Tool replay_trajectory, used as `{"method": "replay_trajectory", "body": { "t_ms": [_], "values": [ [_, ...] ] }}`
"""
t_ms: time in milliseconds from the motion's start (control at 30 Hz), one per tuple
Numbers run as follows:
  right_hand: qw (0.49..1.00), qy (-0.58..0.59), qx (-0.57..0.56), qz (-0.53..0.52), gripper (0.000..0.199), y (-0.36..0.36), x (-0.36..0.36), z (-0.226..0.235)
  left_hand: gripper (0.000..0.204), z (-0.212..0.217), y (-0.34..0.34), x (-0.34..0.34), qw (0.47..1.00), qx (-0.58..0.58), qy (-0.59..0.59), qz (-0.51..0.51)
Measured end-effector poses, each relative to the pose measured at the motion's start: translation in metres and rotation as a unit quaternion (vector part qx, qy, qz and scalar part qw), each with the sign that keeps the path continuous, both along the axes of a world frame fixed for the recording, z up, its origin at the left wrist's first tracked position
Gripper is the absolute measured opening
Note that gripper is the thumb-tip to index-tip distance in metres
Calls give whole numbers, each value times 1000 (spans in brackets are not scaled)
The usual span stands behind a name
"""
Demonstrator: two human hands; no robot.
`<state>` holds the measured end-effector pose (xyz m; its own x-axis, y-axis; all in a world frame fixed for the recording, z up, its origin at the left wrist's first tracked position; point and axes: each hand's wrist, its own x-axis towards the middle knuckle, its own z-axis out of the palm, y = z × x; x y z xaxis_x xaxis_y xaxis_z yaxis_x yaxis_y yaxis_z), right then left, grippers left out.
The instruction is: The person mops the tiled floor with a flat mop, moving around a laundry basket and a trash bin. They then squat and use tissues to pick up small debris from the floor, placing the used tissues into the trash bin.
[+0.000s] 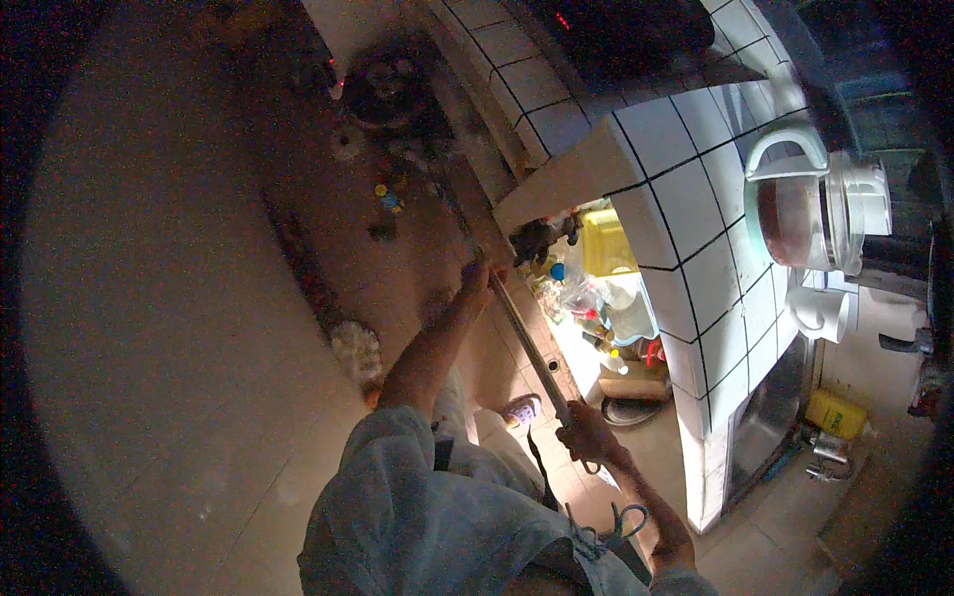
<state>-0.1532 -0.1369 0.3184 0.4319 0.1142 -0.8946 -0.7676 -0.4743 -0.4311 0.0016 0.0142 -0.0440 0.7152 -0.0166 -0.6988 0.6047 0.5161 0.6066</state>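
I hold a long thin pole (522, 333) with both hands; it slants from lower right up toward the upper left. My left hand (478, 274) grips it higher up, with the arm stretched out. My right hand (586, 433) is closed around the lower part, near my waist. The far end of the pole reaches a dark round clump (386, 91) on the floor, with small coloured bits of litter (388, 197) beside it. What sits at the tip is too dim to make out.
A white tiled counter (686, 204) stands on the right, bearing a clear jug with a white handle (807, 209) and a white mug (821, 314). Beneath it sit a yellow container (606, 243) and bottles. A pale fluffy heap (356, 348) lies on the floor. My slippered foot (522, 408) shows below.
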Motion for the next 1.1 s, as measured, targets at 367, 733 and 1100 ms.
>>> {"method": "replay_trajectory", "body": {
  "t_ms": [367,733,1100],
  "values": [
    [960,37,208,-184,24,-1,-18,-27,17,-3,0,22,963,155,121,-182],
    [982,-40,111,-145,23,78,-42,-30,22,-34,41,19,789,445,45,-422],
    [901,196,203,-329,19,167,23,38,29,-42,105,30,603,612,-114,-499]
  ]
}}
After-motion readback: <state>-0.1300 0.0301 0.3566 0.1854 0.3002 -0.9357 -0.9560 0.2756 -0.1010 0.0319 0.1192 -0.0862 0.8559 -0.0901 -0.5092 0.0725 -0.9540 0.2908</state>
